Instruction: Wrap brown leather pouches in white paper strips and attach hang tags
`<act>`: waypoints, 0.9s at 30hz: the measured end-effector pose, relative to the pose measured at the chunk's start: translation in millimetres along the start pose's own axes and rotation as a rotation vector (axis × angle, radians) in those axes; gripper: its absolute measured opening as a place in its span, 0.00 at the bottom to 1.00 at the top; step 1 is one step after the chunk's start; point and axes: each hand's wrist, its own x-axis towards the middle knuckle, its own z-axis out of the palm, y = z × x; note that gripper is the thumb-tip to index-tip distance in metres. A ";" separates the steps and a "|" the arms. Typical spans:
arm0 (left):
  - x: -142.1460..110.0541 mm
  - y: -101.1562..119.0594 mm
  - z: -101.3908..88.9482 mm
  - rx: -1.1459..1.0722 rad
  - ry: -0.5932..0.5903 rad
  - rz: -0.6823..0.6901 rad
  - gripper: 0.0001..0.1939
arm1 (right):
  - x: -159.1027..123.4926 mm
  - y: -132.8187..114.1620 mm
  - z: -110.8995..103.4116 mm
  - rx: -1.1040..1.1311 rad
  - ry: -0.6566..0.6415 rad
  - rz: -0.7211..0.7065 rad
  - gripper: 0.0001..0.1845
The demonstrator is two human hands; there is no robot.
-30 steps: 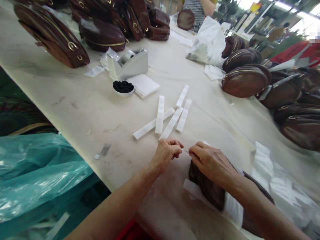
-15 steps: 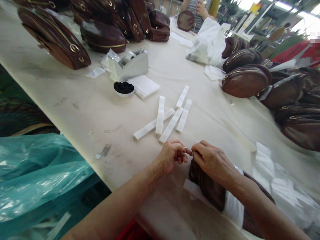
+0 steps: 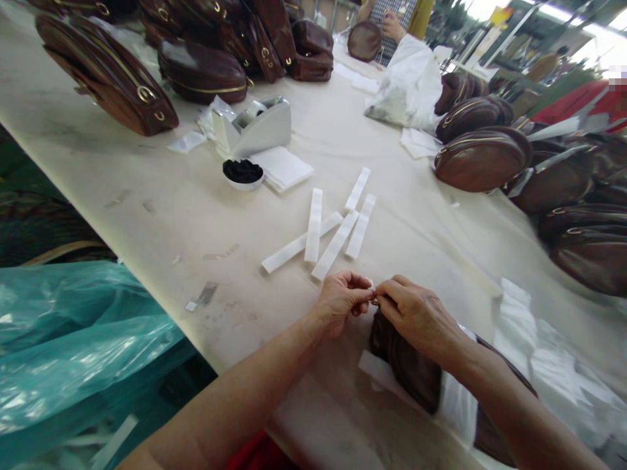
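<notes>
A dark brown leather bag (image 3: 416,369) lies at the lower right, with white tissue wrap (image 3: 458,405) around its middle. Over its near-left end, my right hand (image 3: 416,316) is closed in a pinch at a small metal fitting, mostly hidden by the fingers. My left hand (image 3: 345,300) meets it from the left, thumb and index finger pinched together at the same spot; what they hold is too small to make out. Just beyond my hands, several white strips (image 3: 336,245) lie loosely crossed on the table (image 3: 215,215).
A grey tape dispenser (image 3: 259,127) stands behind a small dish of black material (image 3: 243,173) and a stack of white sheets (image 3: 283,168). Brown bags (image 3: 482,156) crowd the right and far left. Teal plastic (image 3: 73,346) hangs beside the table edge. Another person (image 3: 392,26) stands at the far side.
My left hand's fingers have closed into a pinch and shifted slightly towards my right hand. My right hand and the bag have hardly moved.
</notes>
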 end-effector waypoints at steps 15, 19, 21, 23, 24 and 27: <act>0.7 -7.7 5.0 0.110 0.014 0.080 0.10 | 1.6 1.5 -1.7 0.038 -0.024 0.014 0.11; 0.7 -8.4 7.4 0.071 0.061 0.128 0.08 | 1.7 1.9 -0.1 0.037 0.014 -0.001 0.11; -0.1 -5.8 6.3 0.015 0.058 0.111 0.09 | 1.8 2.7 1.6 0.038 0.031 -0.010 0.10; -0.7 -2.2 3.9 -0.044 0.017 0.059 0.11 | 1.7 3.9 2.7 0.041 0.044 -0.025 0.10; -1.0 -0.3 2.4 -0.073 -0.023 0.025 0.11 | 1.6 4.7 2.7 0.049 0.049 -0.037 0.10; -1.4 4.3 -1.7 -0.163 -0.156 -0.085 0.12 | 0.0 7.9 -0.5 0.103 0.050 -0.075 0.10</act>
